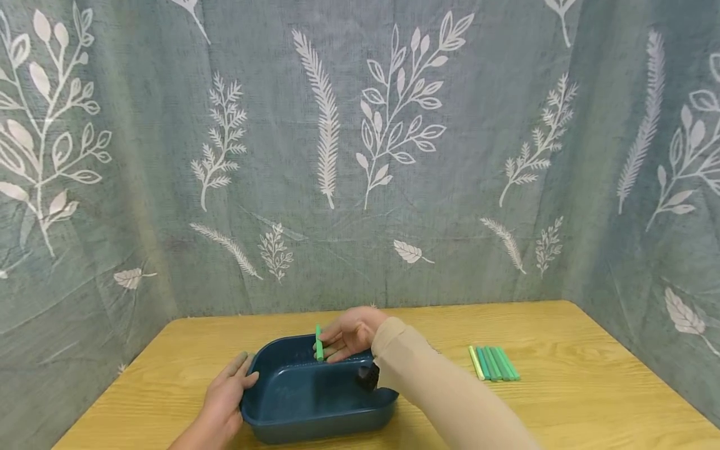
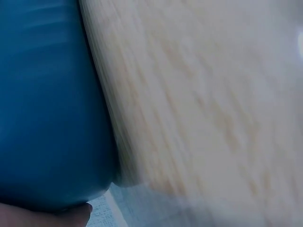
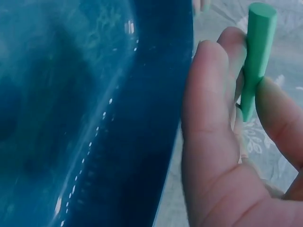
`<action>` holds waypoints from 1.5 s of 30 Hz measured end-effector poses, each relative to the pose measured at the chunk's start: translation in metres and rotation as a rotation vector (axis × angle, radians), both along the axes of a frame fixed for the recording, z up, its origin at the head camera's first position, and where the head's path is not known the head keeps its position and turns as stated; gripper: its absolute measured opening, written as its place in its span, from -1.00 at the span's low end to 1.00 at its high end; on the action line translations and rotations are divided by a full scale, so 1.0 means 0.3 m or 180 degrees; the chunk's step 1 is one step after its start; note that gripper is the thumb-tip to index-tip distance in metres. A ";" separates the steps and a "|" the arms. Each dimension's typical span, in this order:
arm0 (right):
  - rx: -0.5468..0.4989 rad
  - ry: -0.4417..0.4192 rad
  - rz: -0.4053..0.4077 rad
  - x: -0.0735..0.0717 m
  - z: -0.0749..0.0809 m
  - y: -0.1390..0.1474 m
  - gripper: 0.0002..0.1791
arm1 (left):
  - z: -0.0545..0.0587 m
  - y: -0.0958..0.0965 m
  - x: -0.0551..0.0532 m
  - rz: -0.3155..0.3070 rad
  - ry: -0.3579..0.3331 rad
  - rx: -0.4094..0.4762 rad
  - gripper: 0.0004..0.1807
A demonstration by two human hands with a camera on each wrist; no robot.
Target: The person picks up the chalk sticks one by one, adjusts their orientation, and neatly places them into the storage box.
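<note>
A stick of green chalk [image 1: 319, 344] is pinched between the thumb and fingertips of my right hand [image 1: 350, 334]. That hand is over the far side of a dark blue basin [image 1: 320, 420]. The right wrist view shows the green chalk [image 3: 259, 52] standing out from between the fingers, beside the basin's wall [image 3: 147, 118]. My left hand [image 1: 225, 395] holds the basin's left side, its thumb at the rim and the fingers along the outside. A bit of that hand [image 2: 42, 216] touches the basin [image 2: 52, 118] in the left wrist view.
To the right of the basin, several sticks of chalk [image 1: 497, 364], green ones and a yellow one, lie side by side on the wooden table [image 1: 585, 387]. A leaf-patterned cloth [image 1: 349, 262] hangs behind the table and along both sides.
</note>
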State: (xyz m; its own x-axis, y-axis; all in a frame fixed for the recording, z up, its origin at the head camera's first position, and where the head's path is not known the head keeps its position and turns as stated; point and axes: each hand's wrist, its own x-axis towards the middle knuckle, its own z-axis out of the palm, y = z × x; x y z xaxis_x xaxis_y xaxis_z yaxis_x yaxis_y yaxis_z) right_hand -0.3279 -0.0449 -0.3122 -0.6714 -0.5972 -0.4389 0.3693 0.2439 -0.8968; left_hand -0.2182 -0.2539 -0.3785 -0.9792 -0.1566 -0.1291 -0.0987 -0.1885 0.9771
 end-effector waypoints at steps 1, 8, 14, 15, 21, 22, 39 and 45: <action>0.0006 0.0002 0.0012 -0.005 0.006 -0.007 -0.63 | 0.003 0.002 -0.003 0.0022 0.0035 0.0002 -0.27; 0.0006 -0.0015 0.0042 -0.024 -0.001 -0.043 -0.77 | 0.007 0.016 -0.009 0.0059 0.0192 0.0053 -0.26; 0.0272 0.0099 0.0228 -0.016 -0.042 -0.094 -0.72 | -0.005 0.011 0.014 0.0122 0.0169 0.0106 -0.28; 0.0309 0.0090 0.0253 -0.014 -0.042 -0.106 -0.71 | -0.005 0.008 0.019 0.0137 0.0165 0.0110 -0.28; 0.0357 0.0031 0.0323 -0.002 -0.050 -0.136 -0.69 | -0.005 0.020 0.015 0.0133 0.0139 0.0091 -0.27; 0.0414 0.0029 0.0371 0.002 -0.056 -0.145 -0.71 | -0.007 0.020 0.017 0.0134 0.0121 0.0083 -0.28; 0.0850 -0.0051 0.0488 0.011 -0.115 -0.256 -0.78 | 0.028 0.008 0.023 0.0188 0.0162 0.0143 -0.29; 0.0826 -0.0126 0.0399 0.020 -0.142 -0.265 -0.75 | 0.015 0.022 0.033 0.0188 0.0189 0.0276 -0.29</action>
